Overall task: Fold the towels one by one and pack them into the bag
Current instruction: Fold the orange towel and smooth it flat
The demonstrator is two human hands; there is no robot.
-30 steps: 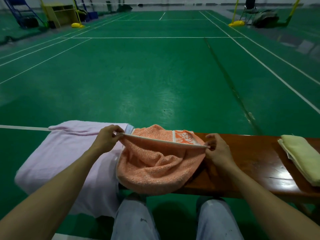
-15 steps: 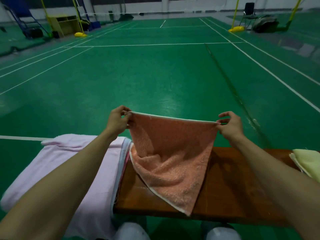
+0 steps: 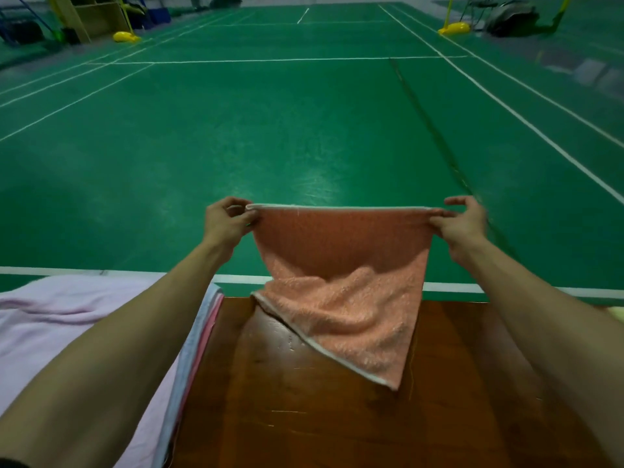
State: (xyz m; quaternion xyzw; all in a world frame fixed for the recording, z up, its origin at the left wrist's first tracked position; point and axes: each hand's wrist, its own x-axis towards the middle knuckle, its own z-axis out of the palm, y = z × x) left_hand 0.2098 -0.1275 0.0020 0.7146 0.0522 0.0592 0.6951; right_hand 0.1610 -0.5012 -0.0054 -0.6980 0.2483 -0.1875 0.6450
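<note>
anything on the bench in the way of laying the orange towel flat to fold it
Nothing visible. The left hand and right hand pinch the orange towel by its top corners, and its lower part lies on bare wood of the bench. The towel pile sits to the left, apart. No bag is in view.

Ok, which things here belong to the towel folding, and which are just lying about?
Job: orange towel, pinched by left hand and right hand; pink towel pile; wooden bench.
Lying about: wooden cabinet; yellow post base; dark bag.
</note>
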